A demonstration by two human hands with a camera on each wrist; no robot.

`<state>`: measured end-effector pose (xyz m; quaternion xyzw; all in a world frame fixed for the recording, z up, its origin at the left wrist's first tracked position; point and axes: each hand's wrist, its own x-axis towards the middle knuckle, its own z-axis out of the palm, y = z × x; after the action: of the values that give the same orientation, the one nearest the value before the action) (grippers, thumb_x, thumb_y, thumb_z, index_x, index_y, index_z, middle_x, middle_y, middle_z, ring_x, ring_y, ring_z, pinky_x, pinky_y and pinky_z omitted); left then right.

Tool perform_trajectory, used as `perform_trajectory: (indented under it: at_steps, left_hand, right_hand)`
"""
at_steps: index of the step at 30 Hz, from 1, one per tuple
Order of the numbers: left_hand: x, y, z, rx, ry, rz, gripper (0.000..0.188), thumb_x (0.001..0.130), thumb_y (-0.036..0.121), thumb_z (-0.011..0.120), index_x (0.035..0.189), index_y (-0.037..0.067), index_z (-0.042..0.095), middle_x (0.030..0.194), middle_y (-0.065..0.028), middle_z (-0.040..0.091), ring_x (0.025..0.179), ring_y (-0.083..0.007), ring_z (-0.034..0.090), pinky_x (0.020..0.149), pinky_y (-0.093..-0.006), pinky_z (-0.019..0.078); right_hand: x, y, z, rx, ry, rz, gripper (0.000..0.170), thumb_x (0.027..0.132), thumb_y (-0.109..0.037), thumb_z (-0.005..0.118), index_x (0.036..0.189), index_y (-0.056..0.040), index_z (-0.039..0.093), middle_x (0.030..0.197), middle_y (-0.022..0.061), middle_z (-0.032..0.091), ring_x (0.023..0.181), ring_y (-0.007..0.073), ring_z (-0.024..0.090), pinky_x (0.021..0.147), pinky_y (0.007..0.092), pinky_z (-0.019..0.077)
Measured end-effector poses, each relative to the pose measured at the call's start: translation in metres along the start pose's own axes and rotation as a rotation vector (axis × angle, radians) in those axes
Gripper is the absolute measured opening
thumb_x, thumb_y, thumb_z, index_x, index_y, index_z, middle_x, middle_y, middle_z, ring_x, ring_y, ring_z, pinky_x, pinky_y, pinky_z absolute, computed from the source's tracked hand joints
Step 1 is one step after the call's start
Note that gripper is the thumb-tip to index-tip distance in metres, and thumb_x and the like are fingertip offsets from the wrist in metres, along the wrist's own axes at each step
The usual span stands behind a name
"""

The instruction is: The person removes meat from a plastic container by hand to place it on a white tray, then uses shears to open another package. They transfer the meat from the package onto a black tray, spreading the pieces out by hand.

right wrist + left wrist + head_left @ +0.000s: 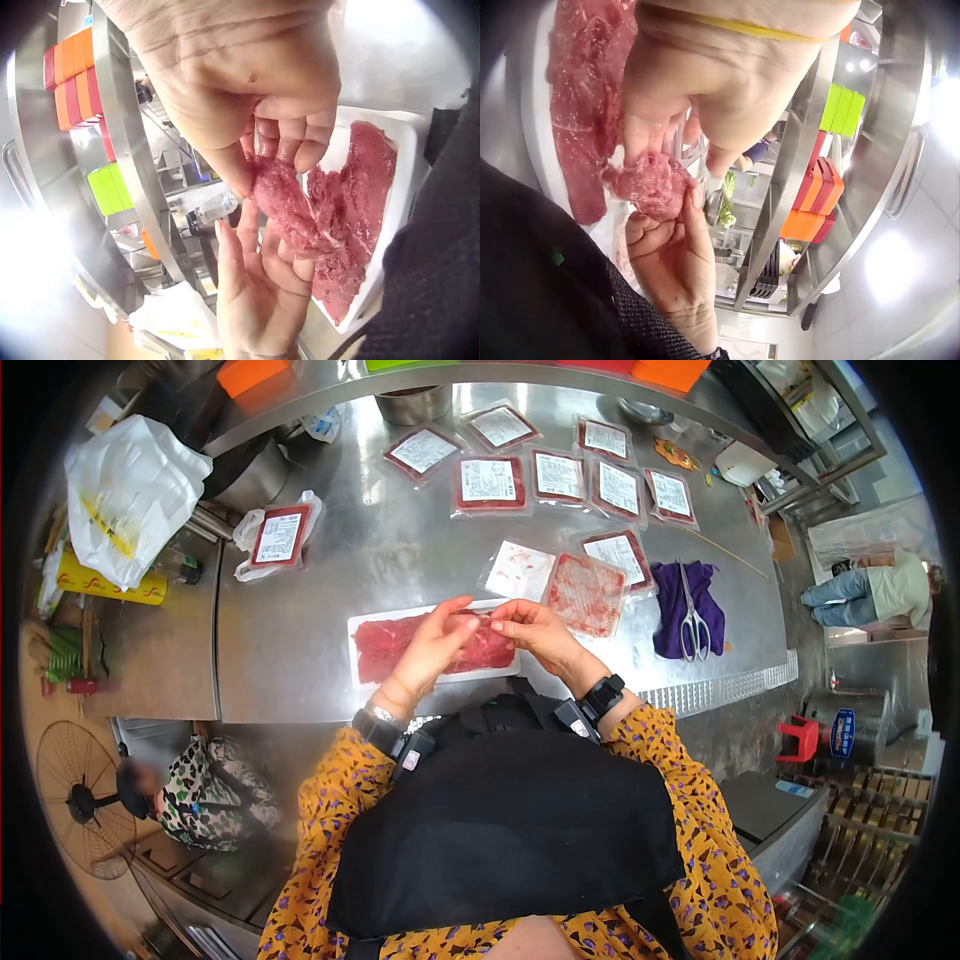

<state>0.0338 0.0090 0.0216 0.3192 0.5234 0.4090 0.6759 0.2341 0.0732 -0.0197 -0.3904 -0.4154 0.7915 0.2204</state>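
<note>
Raw red meat lies in a white tray on the steel table. Both hands are over the tray's right part, close together. In the wrist views a folded piece of meat is held up between them. The left hand has its fingers behind and under this piece, seen from the right wrist. The right hand pinches the piece between thumb and fingers. More meat rests in the tray beside them.
Sealed labelled meat packs lie at the back, another pack at the left. An opened wrapper, scissors and a purple cloth are at the right. A shelf edge crosses the back; a seated person is lower left.
</note>
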Motion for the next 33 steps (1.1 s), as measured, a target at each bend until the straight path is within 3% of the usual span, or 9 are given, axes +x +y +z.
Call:
perform_trajectory:
  at_steps: [1, 4, 8, 11, 17, 20, 24, 31, 33]
  left_hand:
    - [0.000, 0.002, 0.002, 0.046, 0.007, -0.025, 0.049, 0.091, 0.000, 0.060, 0.137, 0.008, 0.046, 0.116, -0.0063, 0.061, 0.104, -0.0086, 0.057, 0.084, -0.0224, 0.0486]
    - [0.023, -0.027, -0.017, 0.183, -0.152, 0.227, 0.044, 0.090, -0.001, 0.063, 0.132, 0.008, 0.050, 0.110, -0.0051, 0.063, 0.099, -0.0083, 0.059, 0.083, -0.0218, 0.0487]
    - [0.030, -0.021, -0.025, -0.008, -0.026, 0.234, 0.034, 0.088, -0.002, 0.063, 0.120, 0.005, 0.054, 0.101, -0.0058, 0.065, 0.089, -0.0110, 0.062, 0.081, -0.0230, 0.0505]
    - [0.029, -0.007, -0.024, 0.125, -0.134, 0.264, 0.034, 0.089, -0.001, 0.063, 0.121, 0.005, 0.053, 0.104, -0.0064, 0.065, 0.089, -0.0110, 0.062, 0.079, -0.0237, 0.0514]
    - [0.020, 0.006, -0.012, 0.122, -0.110, 0.175, 0.030, 0.091, 0.003, 0.064, 0.119, 0.002, 0.054, 0.099, -0.0062, 0.067, 0.088, -0.0116, 0.063, 0.073, -0.0253, 0.0533]
    - [0.036, -0.019, -0.025, 0.152, -0.166, 0.154, 0.022, 0.091, 0.006, 0.065, 0.111, -0.002, 0.060, 0.095, -0.0061, 0.068, 0.086, -0.0123, 0.064, 0.073, -0.0257, 0.0541]
    - [0.042, -0.005, -0.024, 0.139, -0.070, 0.123, 0.015, 0.091, 0.007, 0.066, 0.102, -0.004, 0.065, 0.090, -0.0059, 0.069, 0.080, -0.0117, 0.066, 0.071, -0.0245, 0.0540]
    - [0.062, -0.023, -0.034, 0.476, -0.012, 0.166, 0.014, 0.087, 0.005, 0.068, 0.098, -0.002, 0.068, 0.084, -0.0096, 0.071, 0.072, -0.0136, 0.067, 0.065, -0.0258, 0.0526]
    - [0.054, -0.032, -0.033, 0.639, -0.004, 0.127, 0.012, 0.083, 0.005, 0.070, 0.094, 0.000, 0.069, 0.083, -0.0113, 0.071, 0.071, -0.0160, 0.068, 0.066, -0.0284, 0.0528]
  right_hand:
    - [0.002, 0.002, -0.001, -0.003, -0.005, -0.009, 0.025, 0.089, -0.013, 0.071, 0.110, -0.0109, 0.060, 0.096, -0.0024, 0.064, 0.086, 0.0060, 0.059, 0.073, 0.0214, 0.0469]
    - [0.005, 0.004, 0.002, -0.034, 0.024, -0.179, 0.022, 0.089, -0.012, 0.070, 0.108, -0.0114, 0.059, 0.099, -0.0015, 0.063, 0.086, 0.0068, 0.059, 0.073, 0.0221, 0.0472]
    - [0.002, -0.015, 0.005, -0.113, 0.011, -0.105, 0.028, 0.088, -0.011, 0.070, 0.113, -0.0119, 0.058, 0.102, -0.0009, 0.063, 0.087, 0.0077, 0.059, 0.072, 0.0229, 0.0466]
    - [0.001, -0.026, 0.012, -0.086, -0.004, -0.046, 0.031, 0.089, -0.013, 0.070, 0.117, -0.0106, 0.058, 0.103, -0.0005, 0.064, 0.088, 0.0078, 0.059, 0.072, 0.0229, 0.0460]
    - [0.011, -0.016, 0.005, -0.090, 0.040, -0.071, 0.023, 0.088, -0.021, 0.071, 0.108, -0.0096, 0.065, 0.095, -0.0014, 0.068, 0.085, 0.0071, 0.060, 0.068, 0.0234, 0.0450]
    - [0.009, -0.018, 0.005, -0.073, 0.096, -0.069, 0.020, 0.089, -0.022, 0.071, 0.104, -0.0100, 0.066, 0.093, -0.0025, 0.068, 0.085, 0.0068, 0.060, 0.067, 0.0233, 0.0447]
    - [0.010, -0.016, -0.003, -0.156, 0.170, -0.097, 0.017, 0.089, -0.023, 0.071, 0.100, -0.0103, 0.066, 0.092, -0.0033, 0.067, 0.083, 0.0058, 0.059, 0.067, 0.0216, 0.0455]
    - [0.009, -0.003, -0.011, -0.279, 0.232, -0.048, 0.013, 0.089, -0.018, 0.071, 0.094, -0.0075, 0.065, 0.081, -0.0012, 0.068, 0.069, 0.0056, 0.061, 0.056, 0.0203, 0.0447]
    - [0.008, 0.010, -0.014, -0.499, 0.202, -0.065, 0.014, 0.088, -0.016, 0.070, 0.091, -0.0035, 0.065, 0.076, -0.0004, 0.067, 0.067, 0.0076, 0.062, 0.055, 0.0222, 0.0463]
